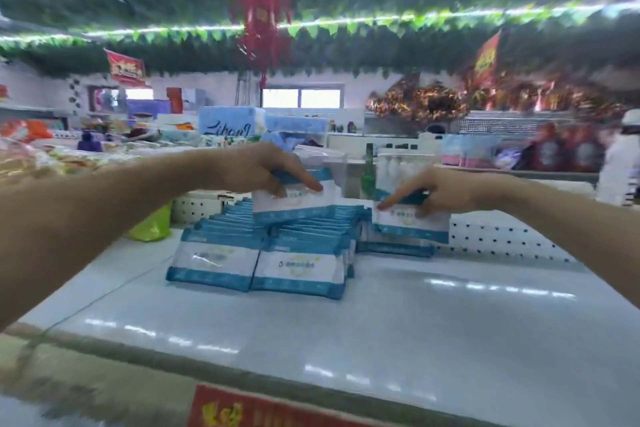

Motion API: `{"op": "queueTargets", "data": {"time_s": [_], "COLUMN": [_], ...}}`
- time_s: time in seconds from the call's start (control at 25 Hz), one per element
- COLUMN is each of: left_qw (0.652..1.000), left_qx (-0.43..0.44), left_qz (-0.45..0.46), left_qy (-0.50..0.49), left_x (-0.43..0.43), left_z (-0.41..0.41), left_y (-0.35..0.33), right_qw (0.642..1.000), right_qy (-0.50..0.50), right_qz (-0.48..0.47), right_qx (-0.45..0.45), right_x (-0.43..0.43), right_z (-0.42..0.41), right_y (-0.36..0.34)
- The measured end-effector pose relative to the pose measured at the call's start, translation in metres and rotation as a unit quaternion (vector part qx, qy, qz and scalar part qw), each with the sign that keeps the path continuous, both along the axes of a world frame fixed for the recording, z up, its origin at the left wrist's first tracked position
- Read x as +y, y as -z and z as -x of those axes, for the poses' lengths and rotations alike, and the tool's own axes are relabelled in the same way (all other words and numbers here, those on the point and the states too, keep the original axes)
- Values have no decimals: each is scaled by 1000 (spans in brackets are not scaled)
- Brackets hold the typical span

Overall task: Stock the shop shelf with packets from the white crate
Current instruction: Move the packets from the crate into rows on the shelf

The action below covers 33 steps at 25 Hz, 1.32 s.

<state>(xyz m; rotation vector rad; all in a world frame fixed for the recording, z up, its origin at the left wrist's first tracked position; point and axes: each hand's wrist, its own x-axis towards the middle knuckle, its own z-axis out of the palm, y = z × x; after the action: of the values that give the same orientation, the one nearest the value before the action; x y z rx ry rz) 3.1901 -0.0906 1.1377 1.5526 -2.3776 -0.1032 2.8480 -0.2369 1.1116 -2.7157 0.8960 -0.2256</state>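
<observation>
left hand (256, 166) and right hand (446, 191) each grip a blue-and-white packet, seemingly just above the shelf (415, 315) rows, long edges crosswise

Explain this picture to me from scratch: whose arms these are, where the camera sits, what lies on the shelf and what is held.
There is no machine here. A person wears one wide-angle camera on the head, so both bare arms reach in from the bottom corners. The left hand grips a blue-and-white packet above the rows. The right hand grips a second packet beside them, on the right. On the white shelf stand two rows of the same packets, leaning one behind another. A green bag sits at the left, and a green bottle stands behind. The view is blurred, so the print is unreadable. No white crate shows.
</observation>
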Motion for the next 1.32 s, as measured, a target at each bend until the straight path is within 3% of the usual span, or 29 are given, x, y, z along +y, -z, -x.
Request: {"op": "queueTargets", "data": {"time_s": [0.2,0.36,0.48,0.6,0.84,1.04,1.16,1.32], "left_qw": [999,995,995,992,985,983,988,994], "left_qx": [39,78,77,72,-69,-133,-122,-34], "left_qz": [-13,-40,-39,-52,-84,-30,-14,12], "left_qy": [33,42,58,86,133,123,94,107], "left_x": [-48,-65,-78,-97,-129,-132,-123,-90], "left_z": [27,43,70,104,152,150,144,120], "left_y": [-1,-1,3,11,46,65,66,49], "right_qw": [998,983,973,972,957,953,953,957], "right_qy": [-34,-76,-47,24,119,135,120,77], "right_qz": [34,165,221,234,239,239,241,230], "right_qx": [40,30,39,-10,-111,-131,-141,-159], "right_x": [-31,-34,-43,-48,-28,-2,6,22], "right_z": [-9,-16,-3,25,93,111,92,39], "right_y": [40,53,54,44,24,16,8,-4]}}
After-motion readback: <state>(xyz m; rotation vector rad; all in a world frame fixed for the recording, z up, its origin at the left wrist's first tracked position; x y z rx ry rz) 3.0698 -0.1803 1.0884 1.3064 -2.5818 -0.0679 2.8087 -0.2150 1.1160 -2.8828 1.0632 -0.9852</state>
